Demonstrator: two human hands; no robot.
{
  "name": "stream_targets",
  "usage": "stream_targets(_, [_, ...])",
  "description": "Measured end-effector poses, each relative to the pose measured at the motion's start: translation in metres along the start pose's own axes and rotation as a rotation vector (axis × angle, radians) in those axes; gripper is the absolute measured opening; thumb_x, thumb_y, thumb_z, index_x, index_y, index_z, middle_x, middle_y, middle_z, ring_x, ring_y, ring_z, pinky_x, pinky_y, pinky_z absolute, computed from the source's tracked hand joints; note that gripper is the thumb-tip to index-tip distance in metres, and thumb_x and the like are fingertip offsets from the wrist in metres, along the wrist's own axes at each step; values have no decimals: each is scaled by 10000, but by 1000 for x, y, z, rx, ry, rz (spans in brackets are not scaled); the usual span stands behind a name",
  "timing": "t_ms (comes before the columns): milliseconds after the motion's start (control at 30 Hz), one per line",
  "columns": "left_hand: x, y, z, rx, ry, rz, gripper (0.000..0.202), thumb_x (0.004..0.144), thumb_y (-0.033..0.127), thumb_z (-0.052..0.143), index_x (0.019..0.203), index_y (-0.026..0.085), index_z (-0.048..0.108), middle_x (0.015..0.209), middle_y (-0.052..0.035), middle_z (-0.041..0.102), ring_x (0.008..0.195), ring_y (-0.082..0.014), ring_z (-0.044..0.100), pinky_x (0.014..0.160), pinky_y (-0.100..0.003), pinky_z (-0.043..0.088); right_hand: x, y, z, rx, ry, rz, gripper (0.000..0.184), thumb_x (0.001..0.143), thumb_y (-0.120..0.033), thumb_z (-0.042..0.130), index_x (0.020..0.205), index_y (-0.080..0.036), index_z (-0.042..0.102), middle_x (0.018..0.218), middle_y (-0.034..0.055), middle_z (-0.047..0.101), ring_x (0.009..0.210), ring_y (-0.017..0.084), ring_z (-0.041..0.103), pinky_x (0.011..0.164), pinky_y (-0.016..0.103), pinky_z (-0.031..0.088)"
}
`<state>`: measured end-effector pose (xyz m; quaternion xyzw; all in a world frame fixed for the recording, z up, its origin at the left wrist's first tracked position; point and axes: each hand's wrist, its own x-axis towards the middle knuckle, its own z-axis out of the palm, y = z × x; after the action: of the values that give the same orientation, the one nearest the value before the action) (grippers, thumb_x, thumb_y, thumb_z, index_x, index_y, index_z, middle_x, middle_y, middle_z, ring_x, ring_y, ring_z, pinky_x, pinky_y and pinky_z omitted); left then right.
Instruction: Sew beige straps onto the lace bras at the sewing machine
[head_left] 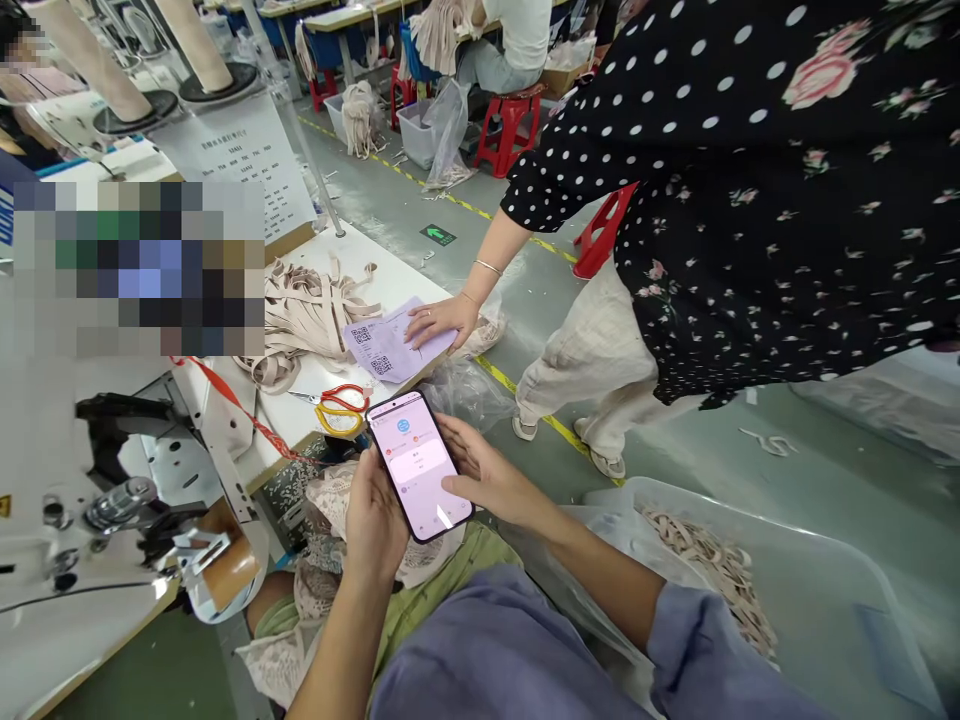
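Note:
A smartphone point(416, 480) with a lit pinkish screen is held upright-tilted above my lap. My left hand point(373, 515) wraps its left edge, while my right hand point(484, 470) grips the right edge with the thumb over the screen. Just beyond the phone, scissors point(341, 410) with red and yellow handles lie on the white table point(300, 410). Behind them is a lilac sheet point(386, 345) printed with QR codes, and another person's hand point(442, 320) presses on it. A heap of beige fabric straps point(315, 300) sits beside the sheet.
A sewing machine point(127, 500) stands close on my left. To my right is a clear plastic bin point(825, 560) holding beige straps. A person in a dotted black top point(720, 200) stands across the table corner. Red stools point(510, 130) are farther back.

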<state>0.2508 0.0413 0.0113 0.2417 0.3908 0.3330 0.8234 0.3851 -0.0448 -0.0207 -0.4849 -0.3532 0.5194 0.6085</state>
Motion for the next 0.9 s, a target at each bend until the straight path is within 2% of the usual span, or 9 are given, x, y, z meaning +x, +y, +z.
stream_targets(167, [-4,-8,-3,-9,-59,-5,396,889,461,576,1181,212,671,1218,-60,701,1262,-294,558,1064,-426,441,13,1,7,-106,65,-43,738,806,-225,682,1447,-265,318,1423,101,508,1304,261,496,1080,449,402])
stream_targets(267, [-6,-9,-6,-11,-72,-1,401,880,468,587,1175,210,674,1218,-66,701,1268,-299,554,1073,-435,434,14,2,10,-157,72,-34,702,816,-224,669,1431,-252,333,1363,100,555,1243,267,544,1053,461,424])
stream_targets(433, [-7,-7,-9,-15,-40,-16,399,860,470,603,1132,191,689,1182,-75,718,1275,-319,545,1064,-451,445,16,2,8,-55,43,-25,683,804,-238,679,1411,-238,366,1420,109,513,1291,265,509,1073,443,409])
stream_targets(600, [-7,-7,-12,-27,-6,-33,405,835,465,632,1126,189,690,1215,-69,705,1297,-320,524,1061,-436,451,19,3,4,-1,50,-23,625,808,-226,664,1387,-257,433,1430,75,515,1326,257,477,1107,438,371])
stream_targets(900, [-8,-3,-13,-35,3,-41,399,833,459,636,1115,182,694,1198,-72,712,1273,-330,544,1042,-441,464,16,0,5,2,19,4,676,797,-161,632,1424,-256,396,1484,79,464,1382,249,420,1125,430,355])
